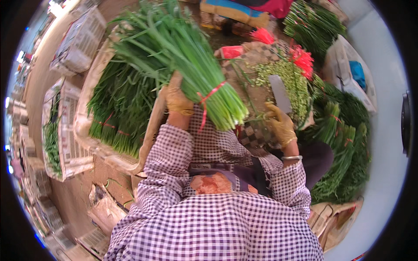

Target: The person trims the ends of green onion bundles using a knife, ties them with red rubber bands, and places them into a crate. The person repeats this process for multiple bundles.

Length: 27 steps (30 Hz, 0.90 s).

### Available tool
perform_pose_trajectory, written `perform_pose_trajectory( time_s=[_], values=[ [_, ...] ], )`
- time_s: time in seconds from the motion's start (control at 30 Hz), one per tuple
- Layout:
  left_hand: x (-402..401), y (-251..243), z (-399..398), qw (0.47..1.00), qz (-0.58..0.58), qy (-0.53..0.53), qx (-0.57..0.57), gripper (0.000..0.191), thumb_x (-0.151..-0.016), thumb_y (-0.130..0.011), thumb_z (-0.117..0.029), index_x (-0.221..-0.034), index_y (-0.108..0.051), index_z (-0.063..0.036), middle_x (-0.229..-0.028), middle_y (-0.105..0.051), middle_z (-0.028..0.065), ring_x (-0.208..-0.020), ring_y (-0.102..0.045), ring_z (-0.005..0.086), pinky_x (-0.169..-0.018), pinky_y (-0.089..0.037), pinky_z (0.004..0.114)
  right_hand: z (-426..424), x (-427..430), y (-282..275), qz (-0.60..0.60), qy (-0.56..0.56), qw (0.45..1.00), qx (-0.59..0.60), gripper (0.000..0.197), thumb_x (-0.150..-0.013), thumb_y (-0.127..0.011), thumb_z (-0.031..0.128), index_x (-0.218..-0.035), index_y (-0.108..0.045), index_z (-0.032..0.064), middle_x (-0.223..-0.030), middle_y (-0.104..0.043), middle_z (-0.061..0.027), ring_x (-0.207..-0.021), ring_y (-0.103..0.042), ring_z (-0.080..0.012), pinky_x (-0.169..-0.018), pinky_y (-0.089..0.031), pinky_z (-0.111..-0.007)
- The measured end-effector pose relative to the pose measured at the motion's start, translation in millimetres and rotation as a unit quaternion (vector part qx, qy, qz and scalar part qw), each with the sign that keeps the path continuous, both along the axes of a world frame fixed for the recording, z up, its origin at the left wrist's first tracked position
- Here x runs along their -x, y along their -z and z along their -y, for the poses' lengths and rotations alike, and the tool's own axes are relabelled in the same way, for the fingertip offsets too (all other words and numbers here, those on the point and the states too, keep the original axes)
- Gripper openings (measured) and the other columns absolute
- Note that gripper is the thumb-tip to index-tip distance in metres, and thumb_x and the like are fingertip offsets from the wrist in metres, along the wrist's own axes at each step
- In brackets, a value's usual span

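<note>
My left hand (179, 96), in a translucent yellowish glove, grips a large bunch of flat-leaved greens (196, 65), probably garlic chives. A red tie (212, 92) binds the bunch near its pale cut ends, which point toward the lower right. The leaves fan out past the crate's far end. My right hand (281, 125), gloved alike, is closed around a broad-bladed knife (281, 94); its handle is hidden in the hand. The blade points away from me, over a pile of chopped pale green stem ends (298, 98) on a checked, soil-covered surface (253, 138).
A plastic crate (78, 127) of tied greens (120, 94) stands at my left, with more crates (72, 130) beyond. Red ties (301, 62) lie past the trimmings. Tied bunches (343, 146) line my right, beside a pale wall (388, 130) and a white container (349, 71).
</note>
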<state>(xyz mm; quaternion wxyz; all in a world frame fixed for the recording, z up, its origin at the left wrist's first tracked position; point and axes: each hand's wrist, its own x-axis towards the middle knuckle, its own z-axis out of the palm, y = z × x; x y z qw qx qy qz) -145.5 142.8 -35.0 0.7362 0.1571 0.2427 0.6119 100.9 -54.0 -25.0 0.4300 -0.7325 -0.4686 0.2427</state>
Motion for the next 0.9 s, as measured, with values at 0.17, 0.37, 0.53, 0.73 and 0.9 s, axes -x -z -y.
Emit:
perform_pose_trajectory(
  time_s=[0.17, 0.37, 0.53, 0.73, 0.9],
  values=[
    [-14, -6, 1, 0.996, -0.032, -0.082, 0.021, 0.039, -0.080, -0.070, -0.016, -0.114, -0.059, 0.0006, -0.107, -0.065, 0.0123, -0.095, -0.063, 0.0287, -0.085, -0.052, 0.046, 12, -1, 3, -0.131, 0.025, 0.986, 0.104, 0.020, -0.088, -0.065, 0.020, -0.099, -0.068, 0.0038, -0.066, -0.058, 0.0000, -0.052, -0.050, -0.0067, -0.046, -0.039, -0.021],
    [31, -77, -6, 1.000, 0.005, -0.029, -0.005, 0.043, -0.080, -0.072, -0.019, -0.114, -0.058, 0.0033, -0.105, -0.066, 0.0136, -0.091, -0.065, 0.0290, -0.080, -0.056, 0.042, 0, 27, -11, -0.249, 0.001, 0.954, 0.165, 0.024, -0.090, -0.067, 0.029, -0.081, -0.063, 0.0075, -0.054, -0.049, 0.0039, -0.042, -0.042, -0.0040, -0.037, -0.031, -0.020],
    [133, -114, -68, 0.984, -0.077, 0.054, -0.154, 0.042, -0.083, -0.071, -0.024, -0.116, -0.060, -0.0007, -0.107, -0.067, 0.0118, -0.092, -0.066, 0.0235, -0.085, -0.055, 0.035, 17, 13, 21, -0.250, -0.038, 0.942, 0.222, 0.026, -0.094, -0.061, 0.021, -0.112, -0.061, 0.0024, -0.066, -0.057, 0.0000, -0.048, -0.048, -0.0059, -0.043, -0.038, -0.019],
    [258, -132, -80, 0.937, -0.324, 0.052, -0.121, 0.046, -0.084, -0.068, -0.024, -0.124, -0.056, -0.0044, -0.116, -0.064, 0.0117, -0.106, -0.061, 0.0219, -0.095, -0.050, 0.037, 7, 20, 28, -0.279, -0.034, 0.931, 0.232, 0.026, -0.094, -0.060, 0.021, -0.112, -0.060, 0.0025, -0.066, -0.057, -0.0001, -0.048, -0.048, -0.0063, -0.043, -0.039, -0.020],
    [263, -74, -37, 0.816, -0.528, 0.223, -0.071, 0.061, -0.080, -0.073, -0.021, -0.134, -0.049, -0.0054, -0.129, -0.056, 0.0132, -0.113, -0.057, 0.0208, -0.098, -0.046, 0.035, 6, 22, 32, -0.284, -0.047, 0.923, 0.255, 0.027, -0.094, -0.060, 0.020, -0.113, -0.058, 0.0010, -0.068, -0.056, 0.0007, -0.049, -0.049, -0.0061, -0.045, -0.038, -0.019]
  ],
)
